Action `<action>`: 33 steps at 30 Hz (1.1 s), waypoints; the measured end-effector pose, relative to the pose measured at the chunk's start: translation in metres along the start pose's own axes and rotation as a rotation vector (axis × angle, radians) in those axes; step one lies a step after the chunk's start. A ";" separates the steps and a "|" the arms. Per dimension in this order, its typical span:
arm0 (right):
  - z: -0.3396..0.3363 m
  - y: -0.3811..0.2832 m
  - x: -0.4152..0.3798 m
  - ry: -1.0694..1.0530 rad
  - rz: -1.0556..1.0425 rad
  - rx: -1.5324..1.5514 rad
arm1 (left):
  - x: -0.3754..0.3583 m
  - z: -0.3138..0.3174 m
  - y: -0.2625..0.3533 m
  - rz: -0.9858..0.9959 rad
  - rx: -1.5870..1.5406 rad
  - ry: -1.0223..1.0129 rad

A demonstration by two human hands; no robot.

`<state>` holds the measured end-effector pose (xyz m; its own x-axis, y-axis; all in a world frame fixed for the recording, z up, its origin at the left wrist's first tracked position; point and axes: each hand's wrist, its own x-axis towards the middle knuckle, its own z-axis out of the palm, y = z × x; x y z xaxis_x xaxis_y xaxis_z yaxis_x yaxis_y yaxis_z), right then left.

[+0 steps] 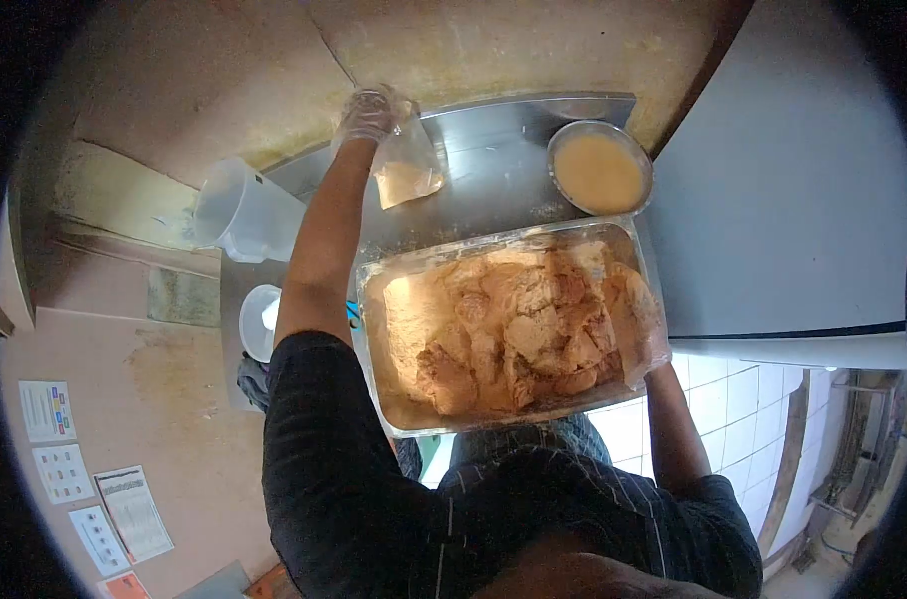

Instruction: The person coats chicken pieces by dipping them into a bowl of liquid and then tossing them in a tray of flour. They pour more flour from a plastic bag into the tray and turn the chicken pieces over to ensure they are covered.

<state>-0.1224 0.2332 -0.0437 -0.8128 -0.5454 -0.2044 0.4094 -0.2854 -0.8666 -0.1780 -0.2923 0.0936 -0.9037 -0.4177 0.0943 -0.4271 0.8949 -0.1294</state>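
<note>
My left hand point(371, 115), in a clear plastic glove, grips the top of a clear bag point(409, 180) with pale powder in its bottom. The bag is on the metal counter behind a large tray point(377, 384). Flour-coated pieces point(543, 334) and loose flour fill much of the tray. At the tray's right end is my right hand point(641, 324), also in a clear glove, against the floury contents; its fingers cannot be made out clearly.
A round bowl of pale liquid point(600, 172) stands behind the tray at the right. A translucent bucket point(246, 212) and a small white tub point(260, 321) are at the left. A large grey surface point(788, 200) borders the counter on the right.
</note>
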 end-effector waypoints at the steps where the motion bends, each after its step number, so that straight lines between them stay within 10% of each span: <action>1: -0.003 0.001 0.000 -0.011 -0.010 0.005 | 0.008 0.014 -0.010 0.005 0.002 -0.005; 4: -0.017 0.012 -0.004 0.024 -0.209 -0.619 | 0.017 0.041 -0.034 0.280 -0.048 0.091; 8: -0.004 0.021 -0.008 0.109 -0.031 0.030 | -0.018 -0.001 -0.027 0.494 0.221 0.258; 10: -0.002 0.032 0.000 0.088 -0.526 -1.181 | -0.038 -0.030 -0.016 0.539 0.222 0.350; 13: 0.086 -0.018 0.003 0.035 -0.219 -0.626 | -0.065 -0.086 0.010 0.547 0.526 0.371; 15: 0.089 0.016 0.033 -0.116 0.111 0.451 | -0.088 -0.130 0.040 0.452 0.085 0.368; 17: 0.123 0.010 0.045 -0.095 -0.075 -0.034 | -0.106 -0.144 0.060 0.407 -0.063 0.417; 23: 0.133 -0.004 0.077 -0.309 0.069 0.637 | -0.145 -0.155 0.127 0.066 -0.749 0.161; 25: 0.136 -0.029 0.060 -0.421 -0.258 -0.362 | -0.143 -0.123 0.128 0.093 -0.904 0.154; 26: 0.128 -0.021 0.061 -0.420 -0.255 -0.366 | -0.136 -0.101 0.124 0.201 -0.865 0.255; 28: 0.117 -0.012 0.060 -0.396 0.074 0.646 | -0.151 -0.104 0.126 0.301 -0.826 0.366; 29: 0.112 -0.018 0.054 -0.400 0.081 0.638 | -0.168 -0.118 0.129 0.179 -0.786 0.283; 31: 0.126 -0.065 0.016 0.227 0.234 0.256 | -0.188 -0.120 0.126 0.048 -0.751 0.198; 33: 0.093 -0.074 0.013 -0.144 -0.366 -0.422 | -0.197 -0.085 0.114 0.122 -0.658 0.281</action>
<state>-0.1247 0.1736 0.0601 -0.7939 -0.5804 0.1811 -0.1127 -0.1522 -0.9819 -0.0457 -0.0946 0.1440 -0.8640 -0.3317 0.3787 -0.1367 0.8786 0.4576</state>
